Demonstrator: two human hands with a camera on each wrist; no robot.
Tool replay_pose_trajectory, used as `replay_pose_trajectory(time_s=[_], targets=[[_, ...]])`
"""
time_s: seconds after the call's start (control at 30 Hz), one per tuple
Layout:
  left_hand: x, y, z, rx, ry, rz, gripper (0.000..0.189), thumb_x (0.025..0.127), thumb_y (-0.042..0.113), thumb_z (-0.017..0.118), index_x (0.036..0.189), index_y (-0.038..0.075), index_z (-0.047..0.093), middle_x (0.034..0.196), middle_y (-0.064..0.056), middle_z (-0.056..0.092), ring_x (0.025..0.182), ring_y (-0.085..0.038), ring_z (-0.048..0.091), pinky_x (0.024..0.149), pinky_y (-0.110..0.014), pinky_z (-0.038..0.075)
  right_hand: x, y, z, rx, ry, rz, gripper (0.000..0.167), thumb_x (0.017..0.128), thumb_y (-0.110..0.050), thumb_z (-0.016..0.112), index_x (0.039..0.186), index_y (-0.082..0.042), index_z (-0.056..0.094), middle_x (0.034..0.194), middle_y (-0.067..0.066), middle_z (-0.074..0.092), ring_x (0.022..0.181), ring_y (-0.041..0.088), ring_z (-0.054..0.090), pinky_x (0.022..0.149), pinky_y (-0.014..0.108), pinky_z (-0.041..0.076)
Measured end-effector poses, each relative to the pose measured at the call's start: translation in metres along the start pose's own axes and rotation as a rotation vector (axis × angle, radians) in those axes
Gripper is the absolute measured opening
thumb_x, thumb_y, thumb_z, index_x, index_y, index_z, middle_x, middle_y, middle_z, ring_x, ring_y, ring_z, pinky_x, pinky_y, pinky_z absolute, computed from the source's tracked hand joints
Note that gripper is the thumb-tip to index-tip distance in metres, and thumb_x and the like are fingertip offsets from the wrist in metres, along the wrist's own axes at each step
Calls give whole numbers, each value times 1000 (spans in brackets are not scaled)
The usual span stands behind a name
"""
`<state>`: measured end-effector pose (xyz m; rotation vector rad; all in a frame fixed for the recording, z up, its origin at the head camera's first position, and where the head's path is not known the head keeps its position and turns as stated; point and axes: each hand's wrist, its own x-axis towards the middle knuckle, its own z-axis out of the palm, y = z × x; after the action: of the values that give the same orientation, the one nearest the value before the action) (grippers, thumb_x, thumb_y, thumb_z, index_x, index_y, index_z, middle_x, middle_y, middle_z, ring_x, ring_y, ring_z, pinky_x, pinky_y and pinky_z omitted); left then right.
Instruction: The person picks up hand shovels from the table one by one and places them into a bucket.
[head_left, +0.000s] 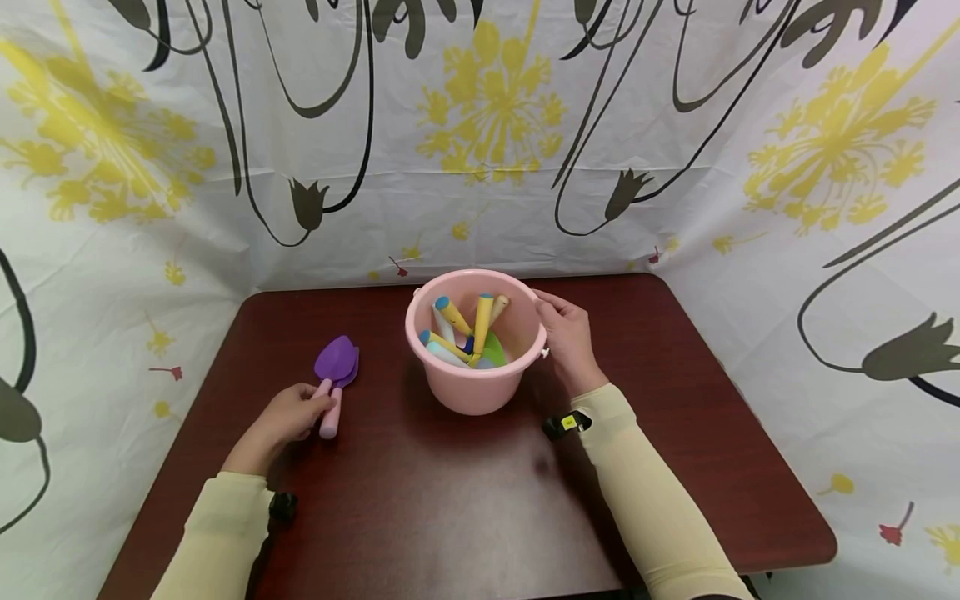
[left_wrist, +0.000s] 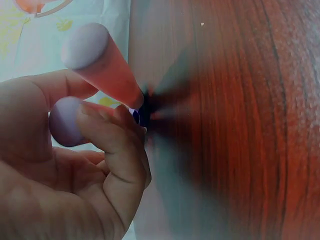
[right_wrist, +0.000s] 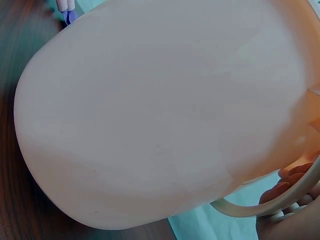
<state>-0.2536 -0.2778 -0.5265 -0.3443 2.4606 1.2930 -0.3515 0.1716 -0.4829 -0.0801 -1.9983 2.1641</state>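
In the head view, my left hand (head_left: 288,414) is at the left of the table. It grips toy shovels (head_left: 337,362) with purple blades and pink handles; two handles (left_wrist: 107,65) show in the left wrist view, the lower one pinched by the fingers. Across from it, my right hand (head_left: 568,340) holds the right side of a pink bucket (head_left: 480,390) at the rim. Inside the bucket lie several toy tools with yellow handles (head_left: 483,321) and a green piece (head_left: 492,350). The bucket's pale handle (right_wrist: 295,197) passes in front of the right fingers (right_wrist: 276,192).
The dark red wooden table (head_left: 420,508) has rounded corners. A white cloth (head_left: 480,225) with yellow flowers and grey plant shapes hangs behind it and at both sides.
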Motion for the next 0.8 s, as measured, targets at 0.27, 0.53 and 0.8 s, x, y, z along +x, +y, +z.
replay_pose_trajectory(time_s=[0.27, 0.53, 0.8], targets=[[-3, -2, -4, 69, 51, 3, 71, 112, 46, 59, 151, -12, 50, 131, -28, 60, 104, -33, 61, 80, -39, 54, 0, 1, -1, -10, 2, -5, 32, 106, -21, 71, 133, -5, 80, 121, 13, 80, 102, 18, 74, 79, 25, 62], [-2, -5, -6, 264, 153, 61, 66, 112, 50, 57, 141, -9, 62, 134, -33, 64, 112, -43, 62, 96, -59, 53, -2, 2, -3, 1, 1, -9, 32, 106, -21, 72, 132, -5, 80, 117, 12, 80, 98, 17, 74, 74, 24, 62], [-1, -6, -3, 305, 277, 88, 60, 109, 47, 59, 136, -6, 67, 130, -34, 68, 111, -46, 64, 92, -60, 53, -1, 2, -4, 0, 0, -8, 32, 107, -22, 71, 133, -5, 80, 119, 13, 80, 98, 17, 74, 74, 25, 62]])
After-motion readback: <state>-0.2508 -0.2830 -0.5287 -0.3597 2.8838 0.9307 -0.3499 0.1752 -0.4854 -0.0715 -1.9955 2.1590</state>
